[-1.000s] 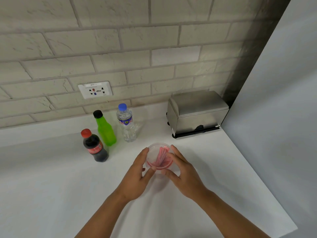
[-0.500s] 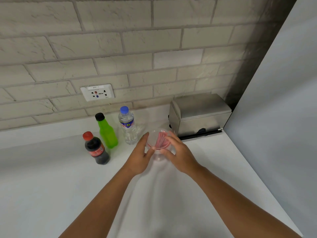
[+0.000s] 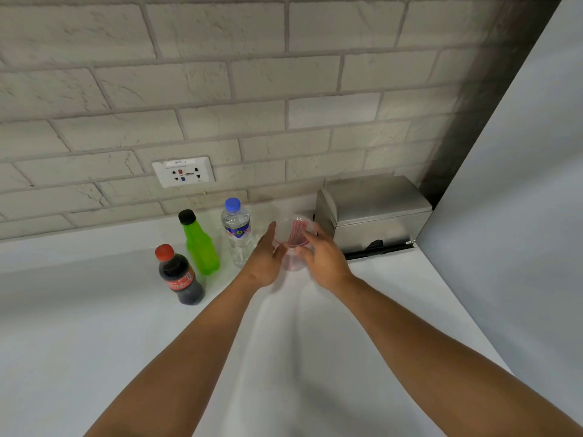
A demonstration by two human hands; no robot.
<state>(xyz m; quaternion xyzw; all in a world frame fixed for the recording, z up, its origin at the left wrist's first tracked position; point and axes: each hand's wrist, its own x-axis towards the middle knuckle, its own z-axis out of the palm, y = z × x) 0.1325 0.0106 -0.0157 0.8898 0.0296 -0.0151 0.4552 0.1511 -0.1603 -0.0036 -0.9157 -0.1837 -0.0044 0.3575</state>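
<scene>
A clear plastic cup (image 3: 292, 264) with several red straws (image 3: 296, 235) inside is held between both hands near the back of the white counter (image 3: 94, 326). My left hand (image 3: 263, 263) cradles its left side, fingers stretched up along the wall and thumb curled in front. My right hand (image 3: 325, 263) grips the right side, with fingers over the rim and thumb on the front. The cup is tilted with its mouth towards me, between a water bottle and a steel box. Whether its base touches the counter I cannot tell.
A cola bottle (image 3: 179, 279), a green bottle (image 3: 200, 247) and a water bottle (image 3: 238, 238) stand left of the cup. A steel dispenser box (image 3: 375, 209) sits at the back right corner. The brick wall carries a socket (image 3: 183, 171). A grey panel (image 3: 520, 216) bounds the right side.
Both hands have carried the cup away from me, from mid-counter to the back beside the water bottle and the steel box. The bottles have stayed put.
</scene>
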